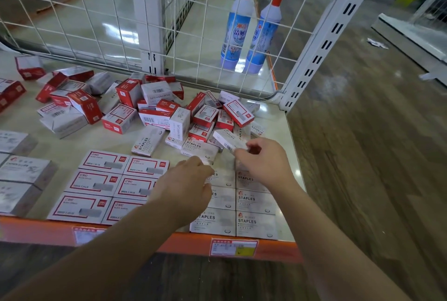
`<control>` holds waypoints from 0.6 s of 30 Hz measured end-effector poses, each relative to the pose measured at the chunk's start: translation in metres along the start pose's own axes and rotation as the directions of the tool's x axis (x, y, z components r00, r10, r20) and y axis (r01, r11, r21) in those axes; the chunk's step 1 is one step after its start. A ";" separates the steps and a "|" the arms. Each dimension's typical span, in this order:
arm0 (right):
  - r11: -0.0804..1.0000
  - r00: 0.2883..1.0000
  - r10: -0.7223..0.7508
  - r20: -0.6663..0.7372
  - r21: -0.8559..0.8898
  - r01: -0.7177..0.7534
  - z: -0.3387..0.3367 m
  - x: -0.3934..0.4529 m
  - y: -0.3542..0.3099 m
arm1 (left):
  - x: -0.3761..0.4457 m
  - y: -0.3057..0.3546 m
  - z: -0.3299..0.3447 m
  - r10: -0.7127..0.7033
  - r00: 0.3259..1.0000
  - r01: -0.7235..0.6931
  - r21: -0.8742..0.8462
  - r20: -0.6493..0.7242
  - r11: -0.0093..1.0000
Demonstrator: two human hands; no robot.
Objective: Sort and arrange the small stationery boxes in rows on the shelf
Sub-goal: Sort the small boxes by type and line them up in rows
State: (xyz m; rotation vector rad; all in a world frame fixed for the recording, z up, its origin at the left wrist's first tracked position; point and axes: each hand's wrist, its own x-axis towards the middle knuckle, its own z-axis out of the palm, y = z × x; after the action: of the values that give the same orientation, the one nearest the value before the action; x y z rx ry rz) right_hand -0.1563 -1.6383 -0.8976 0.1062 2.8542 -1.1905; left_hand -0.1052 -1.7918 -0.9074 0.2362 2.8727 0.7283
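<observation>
Staples box (226, 140) pinched in right hand (263, 160)

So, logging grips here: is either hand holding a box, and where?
The right hand pinches a white box by its near end. The left hand's hold cannot be told.

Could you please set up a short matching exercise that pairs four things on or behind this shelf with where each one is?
Things:
1. white cardboard staples box held in the right hand
2. loose heap of red-and-white boxes
3. two blue-and-white plastic bottles with red caps
4. flat red-framed white boxes laid in rows

Places:
A. behind the white wire grid, on the floor
B. front of the shelf, left of the left hand
C. lifted just above the near rows, right of centre
D. middle of the shelf, toward the back

Pairs: 1-C, 2-D, 3-A, 4-B
</observation>
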 end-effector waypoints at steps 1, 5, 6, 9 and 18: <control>0.999 1.000 0.021 0.012 0.047 -0.022 -0.003 -0.003 0.000 | -0.001 0.000 0.001 -0.024 1.000 0.023 -0.041 -0.018 0.999; 0.995 0.999 0.025 0.049 0.099 -0.030 -0.017 -0.017 0.005 | -0.002 0.001 0.000 -0.168 0.979 0.131 -0.288 -0.111 0.949; 0.997 0.999 0.012 0.050 0.081 -0.016 -0.019 -0.020 0.008 | 0.000 0.002 -0.001 -0.218 0.969 0.165 -0.346 -0.120 0.924; 0.998 0.997 -0.065 0.044 0.019 0.064 -0.022 -0.029 0.016 | 0.002 0.003 -0.005 -0.340 0.935 0.245 -0.517 -0.097 0.820; 0.938 0.948 -0.313 0.060 -0.139 0.319 -0.025 -0.056 0.022 | -0.011 0.019 0.002 -0.309 0.951 0.223 -0.627 -0.030 0.747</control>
State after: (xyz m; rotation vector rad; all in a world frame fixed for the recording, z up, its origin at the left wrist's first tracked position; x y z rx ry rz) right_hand -0.0988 -1.6078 -0.8920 -0.3920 2.9917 -1.0021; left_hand -0.0919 -1.7767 -0.8981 -0.3215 2.5032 1.6033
